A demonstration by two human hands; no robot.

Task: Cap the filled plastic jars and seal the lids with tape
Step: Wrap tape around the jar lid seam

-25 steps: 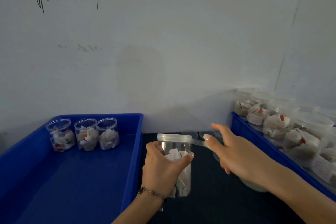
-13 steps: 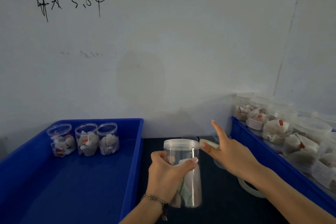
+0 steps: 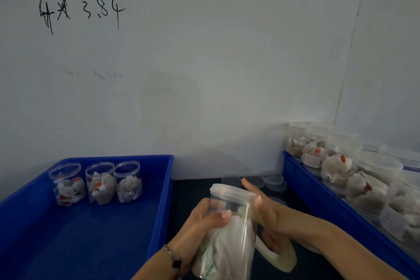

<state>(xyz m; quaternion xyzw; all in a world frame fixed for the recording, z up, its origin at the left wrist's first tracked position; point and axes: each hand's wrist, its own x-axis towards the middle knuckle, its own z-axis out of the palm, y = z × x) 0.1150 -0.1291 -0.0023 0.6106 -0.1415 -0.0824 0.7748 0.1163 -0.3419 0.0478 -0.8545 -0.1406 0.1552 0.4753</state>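
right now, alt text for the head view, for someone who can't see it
A left hand grips a capped clear jar of sachets while the right hand presses fingers against its lid, a tape roll below. A blue tray at left holds three jars; a tray at right holds many.

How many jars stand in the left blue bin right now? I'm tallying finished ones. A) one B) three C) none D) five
B: three filled jars stand in a row at the far end of the left blue bin.
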